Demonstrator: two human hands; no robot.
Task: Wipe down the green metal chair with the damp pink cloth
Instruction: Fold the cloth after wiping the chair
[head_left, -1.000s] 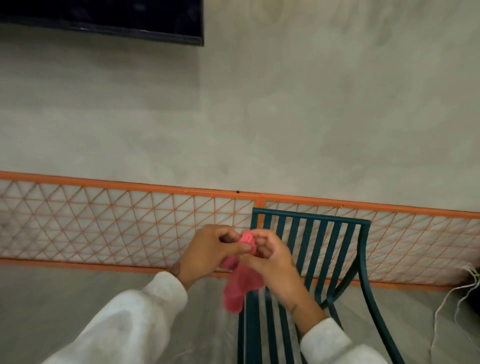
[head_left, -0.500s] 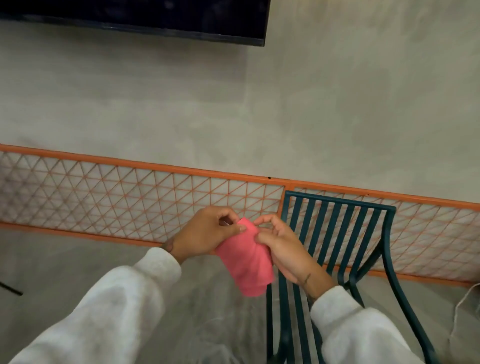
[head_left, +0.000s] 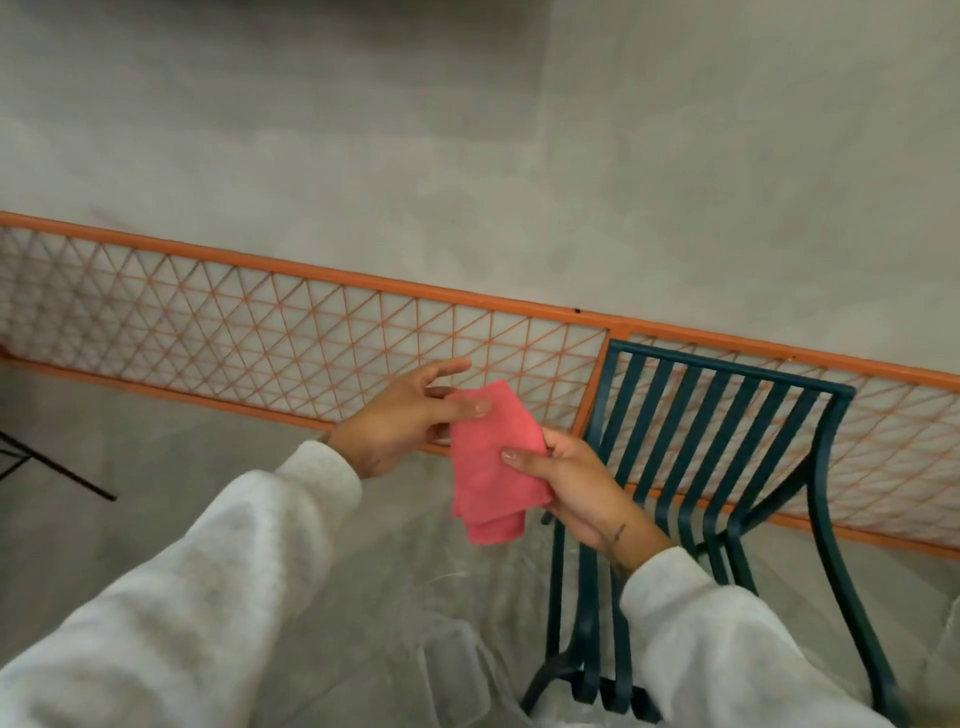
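A folded pink cloth (head_left: 491, 462) hangs in the air between my hands, left of the green metal chair (head_left: 727, 447). My left hand (head_left: 400, 421) pinches the cloth's top left corner with thumb and a finger while its other fingers spread straight. My right hand (head_left: 576, 488) grips the cloth's right edge, thumb on its front. The chair has a slatted back and seat and stands at the lower right; my right sleeve hides part of its seat.
An orange metal lattice fence (head_left: 291, 332) runs along the grey wall behind the chair. Thin black legs of some stand (head_left: 57, 473) show at the far left on the concrete floor. Crumpled clear plastic (head_left: 457, 623) lies on the floor below my hands.
The cloth has been folded flatter and is held lower. My left hand's fingers have spread out. The view has swung left, so the chair sits farther right.
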